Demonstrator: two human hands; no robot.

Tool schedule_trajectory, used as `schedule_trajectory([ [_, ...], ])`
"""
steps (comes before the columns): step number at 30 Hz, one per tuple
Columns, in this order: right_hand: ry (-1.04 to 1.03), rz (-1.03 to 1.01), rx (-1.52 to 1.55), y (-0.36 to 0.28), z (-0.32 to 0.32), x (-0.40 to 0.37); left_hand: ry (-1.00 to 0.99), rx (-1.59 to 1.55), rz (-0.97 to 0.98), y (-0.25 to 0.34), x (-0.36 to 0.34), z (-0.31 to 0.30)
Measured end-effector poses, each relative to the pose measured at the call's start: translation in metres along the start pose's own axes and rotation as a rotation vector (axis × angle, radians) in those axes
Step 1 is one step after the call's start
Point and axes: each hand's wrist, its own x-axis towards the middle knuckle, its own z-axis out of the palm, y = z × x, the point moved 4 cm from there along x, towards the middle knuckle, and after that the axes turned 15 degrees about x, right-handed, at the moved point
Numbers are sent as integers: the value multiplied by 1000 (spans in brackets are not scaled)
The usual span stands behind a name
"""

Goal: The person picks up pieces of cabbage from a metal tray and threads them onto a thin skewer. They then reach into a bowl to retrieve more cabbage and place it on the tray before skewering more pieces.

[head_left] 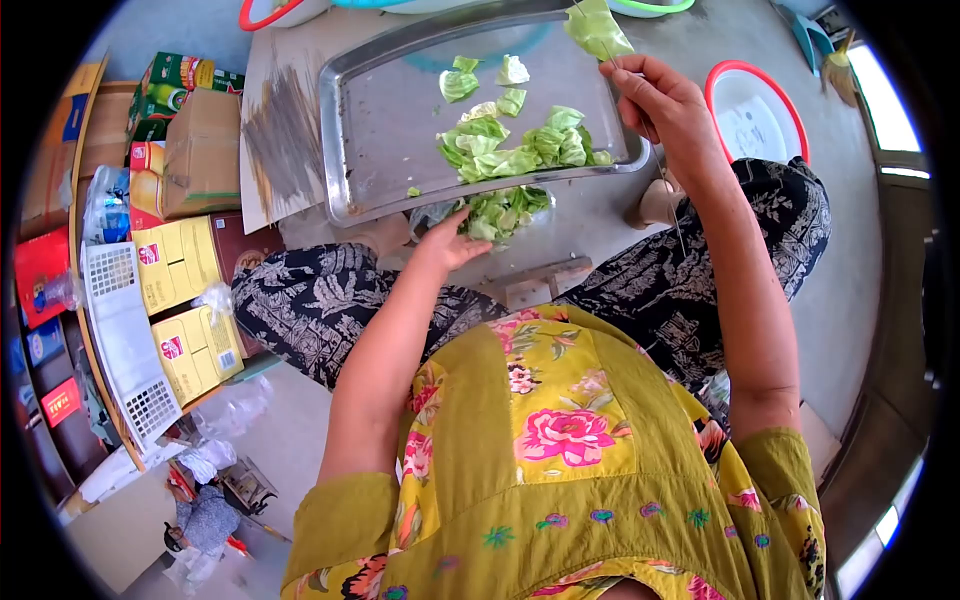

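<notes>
In the head view, the right hand point(665, 105), between one and two o'clock, pinches a thin skewer point(678, 225) between thumb and fingers; a pale green cabbage or lettuce leaf point(598, 30) is at the skewer's upper end, just above the fingertips. The left hand point(450, 242), near the centre towards eleven o'clock, is spread, its thumb apart from the fingers, at the near side of a pile of torn leaves point(505, 212); some fingertips are hidden there.

Beyond that pile, at twelve o'clock, a rectangular metal tray point(400, 130) bears loose leaf pieces point(560, 140), most of them towards its near edge. At ten o'clock a bundle of thin sticks point(285, 145) lies on a flat board point(268, 55), just beside the tray. A red-rimmed white basin point(718, 90) stands at two o'clock, past the right forearm. Yellow cartons point(180, 260) are at nine o'clock, and another person point(208, 520) is at eight.
</notes>
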Motion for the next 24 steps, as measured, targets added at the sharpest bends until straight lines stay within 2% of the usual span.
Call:
schedule_trajectory([
  [1, -1, -8, 11, -1, -1, -1, 154, -73, -56, 0, 0, -6],
  [3, 4, -19, 20, -3, -4, -2, 109, -13, -15, -1, -16, -12],
  [5, 7, -46, 31, -7, -5, -4, -165, 401, 288, 7, -50, 4],
  [6, 19, -54, 28, -9, -7, -3, -145, 603, 338, 11, -78, 21],
  [7, 16, -63, 42, -10, -9, -3, -157, 614, 341, 14, -91, 34],
  [9, 22, -75, 49, -11, -12, -4, -114, 918, 755, 29, -117, 62],
  [10, 19, -85, 79, -11, -13, -2, -34, 963, 832, 39, -128, 77],
  [11, 15, -96, 110, -12, -12, -1, -40, 964, 837, 44, -122, 89],
  [13, 24, -103, 107, -12, -11, -1, 273, 1236, 1529, 70, -130, 120],
  [14, 22, -81, 112, -11, -12, -1, 269, 1235, 1536, 75, -123, 132],
  [16, 29, -55, 113, -7, -13, 1, 542, 1339, 1659, 82, -112, 148],
  [17, 33, -56, 113, -7, -13, 0, 537, 1340, 1661, 85, -105, 150],
  [19, 29, -62, 62, -7, -14, -1, 441, 1396, 1429, 93, -82, 146],
  [20, 36, -63, 69, -7, -16, -1, 329, 1231, 1297, 99, -70, 138],
  [21, 35, -63, 91, -7, -17, -2, 324, 1241, 1295, 104, -72, 132],
  [23, 26, -65, 118, -9, -17, -3, 17, 752, 946, 111, -71, 112],
  [24, 28, -57, 93, -10, -16, -4, -66, 643, 852, 113, -75, 105],
])
